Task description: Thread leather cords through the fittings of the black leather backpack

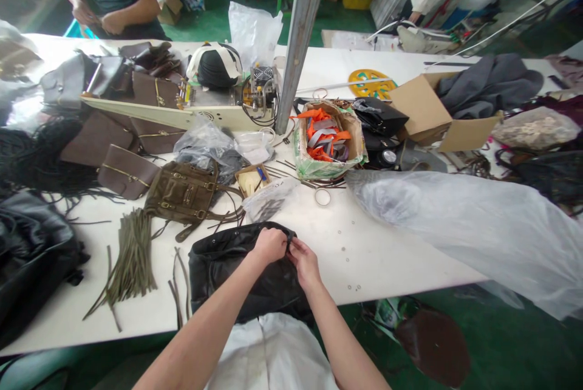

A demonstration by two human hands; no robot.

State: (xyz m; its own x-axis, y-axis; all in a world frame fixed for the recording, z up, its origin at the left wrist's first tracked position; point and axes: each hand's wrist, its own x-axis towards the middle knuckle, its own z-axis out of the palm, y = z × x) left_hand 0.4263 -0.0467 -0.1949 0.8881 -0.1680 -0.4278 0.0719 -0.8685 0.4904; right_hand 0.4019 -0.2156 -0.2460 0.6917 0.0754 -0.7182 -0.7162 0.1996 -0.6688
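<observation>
A black leather bag [218, 268] lies on the white table [392, 256] right in front of me. My left hand [270, 245] is closed on the bag's top edge. My right hand [304, 262] pinches the same edge just beside it, the two hands touching. An olive-green bag [184, 192] with buckles lies behind the black one. A bundle of olive leather strips [132, 256] lies to the left.
Brown bags [122, 171] and a cream machine [204, 110] stand at the back left, a metal post [303, 31] in the middle. A box of orange straps [325, 138], a cardboard box [432, 113] and a large clear plastic sheet [478, 226] fill the right. Another person [113, 1] stands across the table.
</observation>
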